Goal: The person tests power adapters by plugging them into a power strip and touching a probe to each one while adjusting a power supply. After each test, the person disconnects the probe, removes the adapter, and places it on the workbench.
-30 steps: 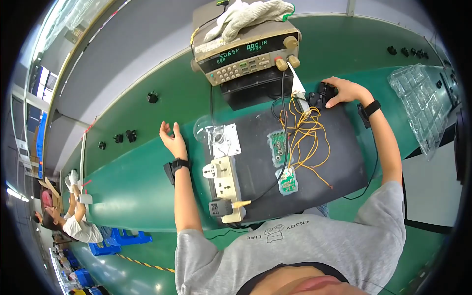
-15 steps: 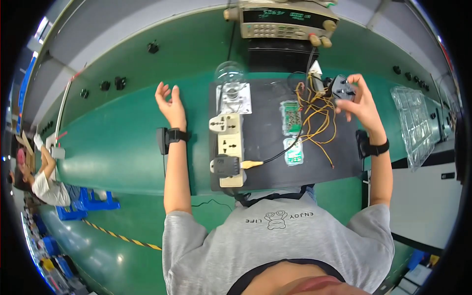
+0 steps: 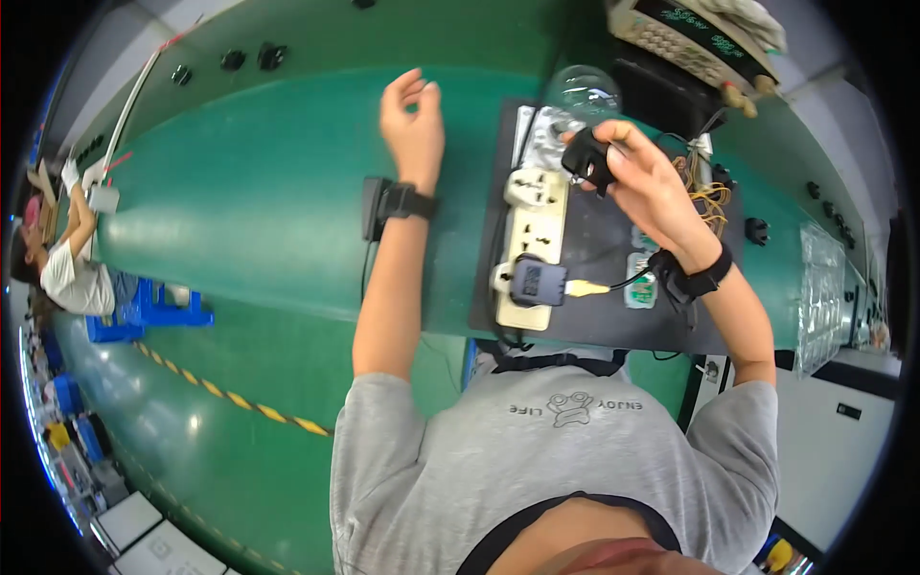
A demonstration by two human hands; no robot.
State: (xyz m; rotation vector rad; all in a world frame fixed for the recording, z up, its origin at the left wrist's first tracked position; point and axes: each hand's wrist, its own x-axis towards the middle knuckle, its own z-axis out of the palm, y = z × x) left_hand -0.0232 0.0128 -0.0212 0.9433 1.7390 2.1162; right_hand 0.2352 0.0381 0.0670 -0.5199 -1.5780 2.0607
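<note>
My right hand (image 3: 647, 187) grips a black plug-in power adapter (image 3: 586, 161) between thumb and fingers. The adapter is above the far part of a cream power strip (image 3: 537, 238) and apart from it. A white plug adapter (image 3: 530, 189) sits at the strip's far end. Near its close end, a dark charger with a small display (image 3: 539, 281) is plugged in, with a yellow-ended cable (image 3: 586, 287) running from it. Away to the left, above the green table, my left hand (image 3: 412, 120) is raised, empty, its fingers loosely curled and apart.
The strip lies on a dark mat (image 3: 599, 331). Behind it stands a clear glass dome (image 3: 585, 93); a bench instrument (image 3: 695, 43) is at the far right. Yellow wires (image 3: 709, 201) and a small circuit board (image 3: 640, 281) lie right. Another black adapter (image 3: 757, 231) is on the table.
My right hand has brought the black adapter leftward, from beside the yellow wires to over the power strip. My left hand has stayed empty. The whole view has shifted and turned.
</note>
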